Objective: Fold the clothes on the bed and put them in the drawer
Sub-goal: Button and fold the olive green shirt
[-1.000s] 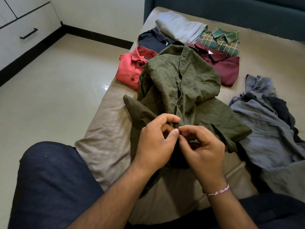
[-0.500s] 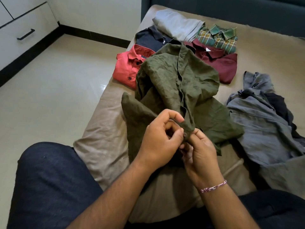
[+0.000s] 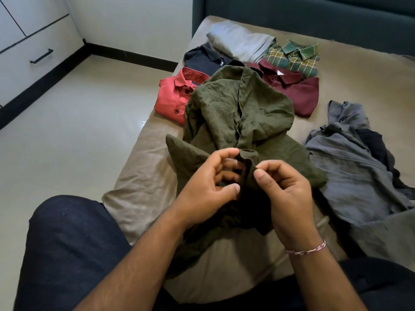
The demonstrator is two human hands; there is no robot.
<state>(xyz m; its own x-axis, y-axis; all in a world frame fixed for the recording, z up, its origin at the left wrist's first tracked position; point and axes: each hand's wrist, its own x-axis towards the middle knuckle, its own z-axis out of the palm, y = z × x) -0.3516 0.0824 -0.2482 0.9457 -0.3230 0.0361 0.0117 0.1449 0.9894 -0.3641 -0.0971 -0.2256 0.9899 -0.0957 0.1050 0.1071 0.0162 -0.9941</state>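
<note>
Both hands, left hand [image 3: 208,187] and right hand [image 3: 285,194], pinching olive shirt [image 3: 238,113] placket (hem hidden)

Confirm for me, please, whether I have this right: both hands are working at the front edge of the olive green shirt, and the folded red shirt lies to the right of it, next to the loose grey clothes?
Not quite. The head view shows the folded red shirt to the left of the olive green shirt, at the bed's floor-side edge; the loose grey clothes lie on the right. The left hand and right hand are indeed at its front edge.

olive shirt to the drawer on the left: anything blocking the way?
Nothing visible. Both hands, left hand and right hand, already hold the olive shirt at its button placket. Only bare floor lies between the bed and the drawer, which is closed.
</note>
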